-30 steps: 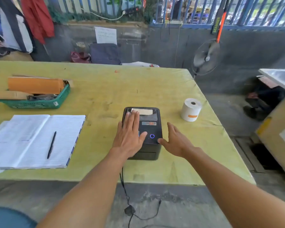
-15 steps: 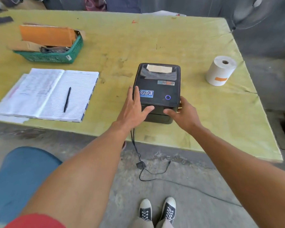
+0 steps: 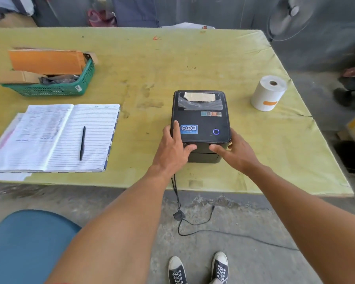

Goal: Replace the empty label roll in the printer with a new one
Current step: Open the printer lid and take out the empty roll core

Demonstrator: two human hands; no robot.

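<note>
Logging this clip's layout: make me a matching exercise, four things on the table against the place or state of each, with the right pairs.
Things
1. printer
2. label roll
3. pen
4. green basket

Places or states
A. lies on the open notebook
B. stands on end, right of the printer, untouched
C. lid down, held at its near corners by the left hand and right hand
D. far left, holds cardboard boxes

Pairs: 1-C, 2-B, 3-A, 4-D

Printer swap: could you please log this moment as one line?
printer lid shut | left hand grips front-left | right hand grips front-right | new roll upright, untouched
</note>
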